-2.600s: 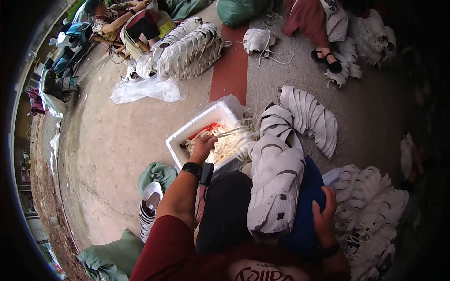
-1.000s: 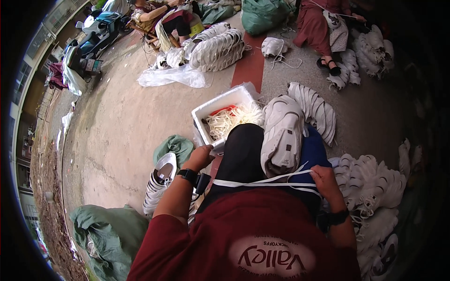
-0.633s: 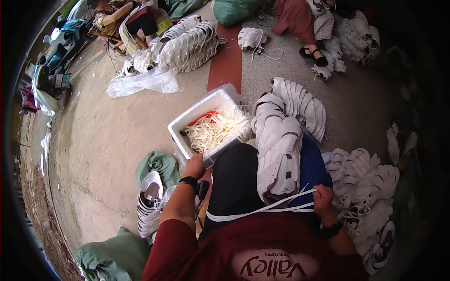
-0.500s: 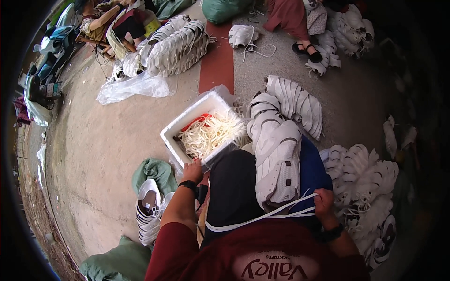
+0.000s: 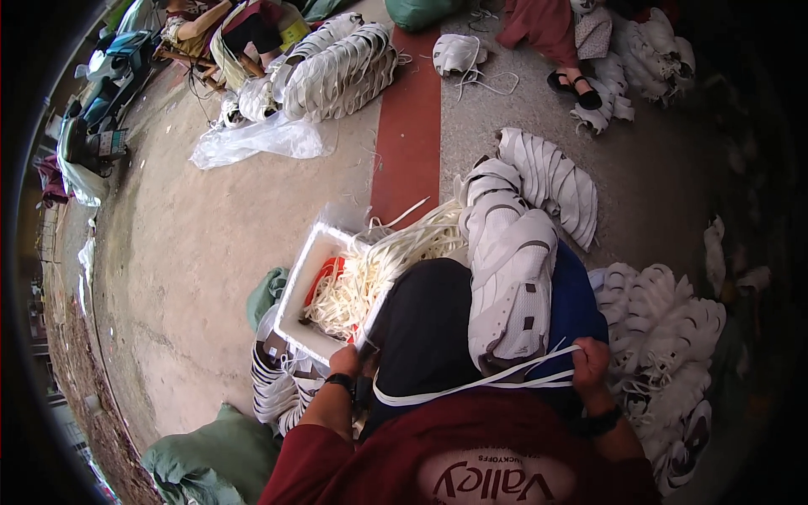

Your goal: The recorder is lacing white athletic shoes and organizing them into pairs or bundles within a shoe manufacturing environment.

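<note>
My left hand (image 5: 345,360) is closed on the near rim of a white foam box (image 5: 295,290), which sits tilted against my left leg. Inside lies a heap of white shoelaces (image 5: 349,290), some trailing out over the box's far right side. My right hand (image 5: 591,362) grips long white laces (image 5: 471,390) that stretch across my lap to the left. A row of nested white-and-grey shoe uppers (image 5: 515,278) rests along my right thigh, the nearest with its toe end away from me. Neither hand touches these uppers.
More stacked uppers (image 5: 551,181) curve beyond my knees, and a pile of them (image 5: 661,328) lies to my right. Shoe uppers (image 5: 273,383) and a green sack (image 5: 210,454) are at my left. Two people (image 5: 547,34) sit farther off among uppers; a scooter (image 5: 101,118) stands far left.
The box has been pulled nearer and tilted, and its laces now trail out over the far right side. My left hand has moved lower with it. My right hand keeps its laces.
</note>
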Demonstrator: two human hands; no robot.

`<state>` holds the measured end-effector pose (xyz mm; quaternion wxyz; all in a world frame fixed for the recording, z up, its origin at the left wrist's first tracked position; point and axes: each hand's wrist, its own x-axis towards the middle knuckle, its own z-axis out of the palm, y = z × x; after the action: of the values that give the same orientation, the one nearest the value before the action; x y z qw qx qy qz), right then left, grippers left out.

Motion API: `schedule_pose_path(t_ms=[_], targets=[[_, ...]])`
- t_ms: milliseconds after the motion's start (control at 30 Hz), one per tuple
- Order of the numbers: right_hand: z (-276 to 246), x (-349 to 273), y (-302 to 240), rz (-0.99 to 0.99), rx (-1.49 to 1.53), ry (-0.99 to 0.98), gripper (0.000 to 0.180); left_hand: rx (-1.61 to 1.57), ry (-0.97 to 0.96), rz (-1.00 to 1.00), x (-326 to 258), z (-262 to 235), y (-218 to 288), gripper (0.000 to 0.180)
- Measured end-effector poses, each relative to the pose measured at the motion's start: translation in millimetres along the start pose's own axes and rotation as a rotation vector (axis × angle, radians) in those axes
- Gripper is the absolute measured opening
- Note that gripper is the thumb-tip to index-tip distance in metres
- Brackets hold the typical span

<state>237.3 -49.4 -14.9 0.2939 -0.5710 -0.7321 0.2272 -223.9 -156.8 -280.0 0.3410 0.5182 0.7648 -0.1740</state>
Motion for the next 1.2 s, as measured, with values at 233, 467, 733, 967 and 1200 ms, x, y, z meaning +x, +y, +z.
schedule_pose_path(t_ms=[233, 467, 733, 967, 1200], targets=[[2, -13, 11, 0.028, -0.012, -0.029, 0.008, 0.090, -0.286, 0.044, 18, -60, 17, 0.040], [3, -10, 8, -0.050, -0.085, 0.012, 0.012, -0.186, 0.595, 0.357, 50, -157, 89, 0.070], [-2, -21, 14, 0.050, -0.213, 0.008, 0.006, 0.064, 0.290, 0.336, 129, -184, 167, 0.106], [-7, -16, 9, 0.076, -0.222, -0.052, 0.007, 0.221, -0.165, 0.259, 183, -160, 194, 0.064], [-5, -21, 15, 0.051, -0.236, -0.046, 0.011, -1.074, 0.383, 0.501, 203, -150, 129, 0.025]])
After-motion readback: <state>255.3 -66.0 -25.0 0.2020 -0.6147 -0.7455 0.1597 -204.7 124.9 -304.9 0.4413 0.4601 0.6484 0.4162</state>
